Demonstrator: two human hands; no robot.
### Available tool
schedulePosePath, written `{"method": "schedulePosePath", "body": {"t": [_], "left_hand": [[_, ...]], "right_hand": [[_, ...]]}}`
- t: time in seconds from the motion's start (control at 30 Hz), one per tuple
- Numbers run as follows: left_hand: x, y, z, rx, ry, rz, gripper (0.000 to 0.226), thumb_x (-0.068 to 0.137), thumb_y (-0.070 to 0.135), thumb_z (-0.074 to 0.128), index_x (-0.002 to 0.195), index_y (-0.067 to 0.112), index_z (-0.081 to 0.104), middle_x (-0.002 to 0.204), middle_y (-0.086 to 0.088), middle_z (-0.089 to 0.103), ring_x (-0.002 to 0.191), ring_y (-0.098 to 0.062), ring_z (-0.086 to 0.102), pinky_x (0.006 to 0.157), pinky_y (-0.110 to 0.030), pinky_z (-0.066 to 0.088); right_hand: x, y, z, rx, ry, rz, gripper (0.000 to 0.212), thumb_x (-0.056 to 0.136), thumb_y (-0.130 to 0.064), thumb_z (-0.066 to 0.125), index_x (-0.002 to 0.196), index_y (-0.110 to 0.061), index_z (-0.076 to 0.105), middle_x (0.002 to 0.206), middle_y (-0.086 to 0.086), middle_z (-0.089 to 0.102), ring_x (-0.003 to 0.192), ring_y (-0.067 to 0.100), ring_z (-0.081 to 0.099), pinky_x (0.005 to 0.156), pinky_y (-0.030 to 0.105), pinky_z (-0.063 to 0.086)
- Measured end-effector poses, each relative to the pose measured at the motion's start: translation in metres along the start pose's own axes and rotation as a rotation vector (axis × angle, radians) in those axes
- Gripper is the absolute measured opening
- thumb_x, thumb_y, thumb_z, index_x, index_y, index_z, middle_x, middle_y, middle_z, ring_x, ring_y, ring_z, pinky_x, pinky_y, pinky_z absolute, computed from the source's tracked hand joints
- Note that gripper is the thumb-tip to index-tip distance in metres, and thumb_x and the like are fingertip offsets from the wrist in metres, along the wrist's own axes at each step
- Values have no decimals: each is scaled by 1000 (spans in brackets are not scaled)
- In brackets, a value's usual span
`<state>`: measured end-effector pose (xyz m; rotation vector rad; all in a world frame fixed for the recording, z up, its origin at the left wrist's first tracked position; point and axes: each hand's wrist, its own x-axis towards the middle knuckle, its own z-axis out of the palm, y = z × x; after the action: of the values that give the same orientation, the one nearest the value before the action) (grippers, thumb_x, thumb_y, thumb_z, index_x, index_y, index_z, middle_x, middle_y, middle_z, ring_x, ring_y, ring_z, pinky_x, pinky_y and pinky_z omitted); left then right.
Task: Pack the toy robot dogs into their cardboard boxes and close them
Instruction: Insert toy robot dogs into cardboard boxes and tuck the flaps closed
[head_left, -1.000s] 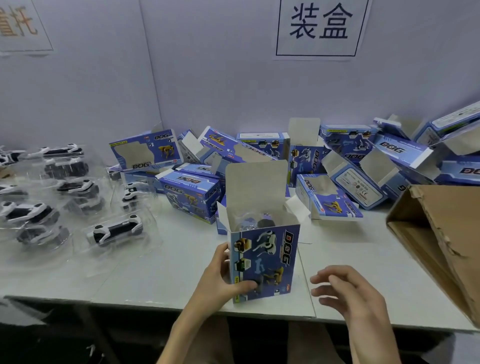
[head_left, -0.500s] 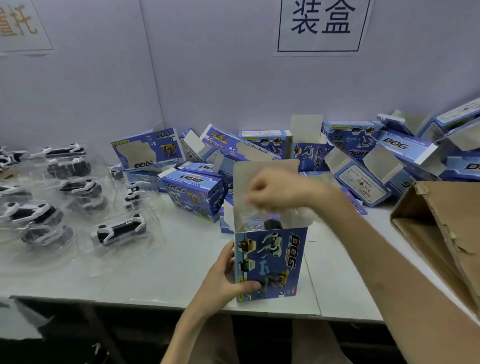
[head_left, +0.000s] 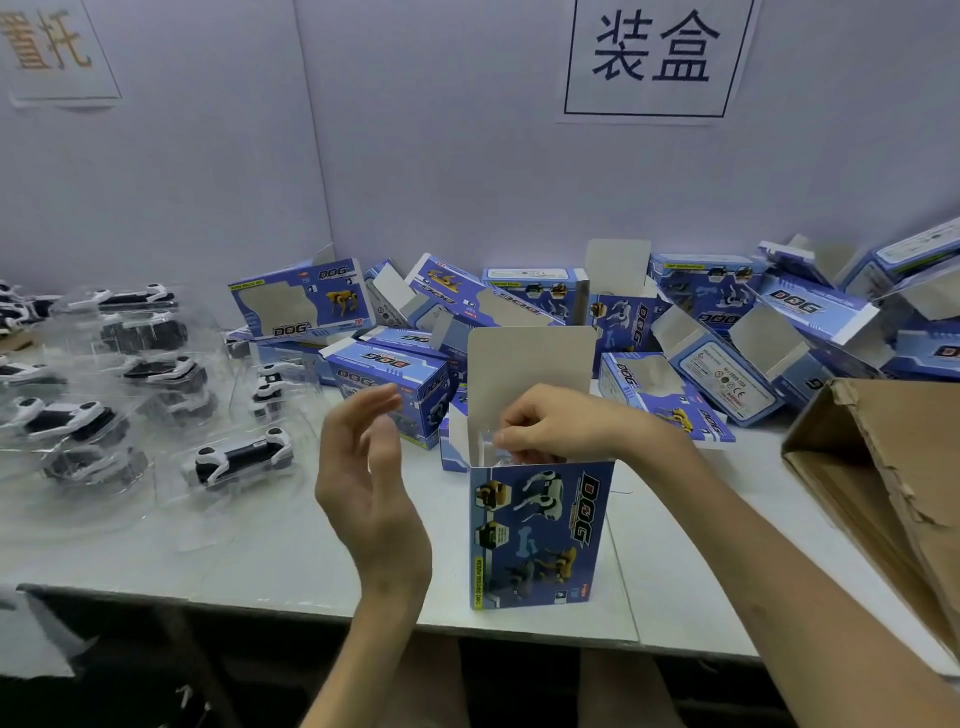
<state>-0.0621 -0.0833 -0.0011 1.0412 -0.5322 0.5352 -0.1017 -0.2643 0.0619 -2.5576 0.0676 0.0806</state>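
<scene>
White table before us, backed by a pale wall. The blue box stands upright near the front edge, top flap raised. Our right hand reaches into its mouth, fingers curled, pinching clear plastic inside. Our left hand hovers relaxed and spread beside the box, not touching. Toy dogs in trays lie at the left.
</scene>
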Motion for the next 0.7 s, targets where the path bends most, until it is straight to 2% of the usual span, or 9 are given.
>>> {"method": "schedulePosePath", "body": {"t": [0.07, 0.13, 0.2, 0.27, 0.4, 0.47, 0.53, 0.6, 0.7], "left_hand": [[1, 3, 8, 14, 10, -109, 26, 97, 28, 43, 98, 22, 69, 97, 5, 72, 99, -19, 67, 85, -34, 54], [-14, -4, 14, 85, -146, -186, 33, 98, 31, 42, 100, 21, 73, 102, 9, 74, 104, -13, 67, 89, -34, 54], [-36, -13, 15, 208, -340, -88, 32, 97, 31, 46, 108, 18, 74, 114, 11, 72, 118, -7, 61, 97, -29, 49], [-43, -18, 13, 318, -433, 35, 30, 96, 33, 50, 108, 19, 74, 117, 13, 69, 123, -6, 57, 100, -26, 47], [-20, -11, 12, 507, -540, 112, 26, 96, 39, 48, 101, 27, 71, 101, 24, 66, 106, 1, 59, 89, -33, 48], [-11, -5, 10, 628, -630, 155, 25, 95, 44, 48, 106, 32, 67, 95, 22, 67, 96, 1, 58, 86, -29, 43], [-4, 0, 9, 770, -702, 202, 28, 94, 51, 45, 109, 36, 64, 93, 22, 68, 91, 0, 57, 82, -26, 36], [-1, 5, 13, 922, -743, 272, 34, 95, 57, 42, 109, 37, 66, 97, 22, 68, 90, -2, 56, 79, -27, 33], [-6, 16, 29, 1120, -830, 374, 49, 96, 64, 32, 121, 36, 64, 99, 15, 67, 91, -11, 57, 79, -33, 38]], "right_hand": [[-1, 0, 1, 9, 2, 2, 38, 101, -34, 55, 66, -20, 62, 55, -11, 59, 49, 1, 50, 56, 21, 42], [-3, -1, 2, 12, 1, -3, 37, 101, -32, 54, 69, -17, 63, 58, -8, 59, 51, 4, 50, 57, 22, 42], [-4, -1, 2, -2, -14, -15, 32, 102, -30, 53, 77, -14, 66, 70, 0, 62, 60, 10, 53, 62, 27, 44], [-6, -1, 0, -26, -36, -31, 27, 102, -26, 52, 80, -16, 66, 77, 4, 62, 67, 14, 53, 66, 30, 44], [-11, -7, -3, -7, -73, -16, 28, 102, -23, 51, 84, -9, 66, 76, 4, 58, 67, 15, 50, 65, 28, 41], [-18, -11, -8, 14, -12, -31, 28, 103, -22, 50, 83, -8, 65, 73, 1, 60, 65, 11, 53, 63, 22, 43], [-35, -11, -18, 127, 228, -92, 25, 102, -18, 52, 83, -9, 66, 75, -1, 66, 70, 8, 61, 68, 21, 47], [-59, -3, -30, 255, 591, -145, 18, 99, -15, 55, 87, -15, 69, 83, -3, 71, 80, 9, 66, 73, 22, 51], [-91, 17, -21, 552, 1099, -70, 27, 96, -9, 50, 85, -22, 70, 81, -7, 72, 77, 7, 66, 69, 15, 51]]}}
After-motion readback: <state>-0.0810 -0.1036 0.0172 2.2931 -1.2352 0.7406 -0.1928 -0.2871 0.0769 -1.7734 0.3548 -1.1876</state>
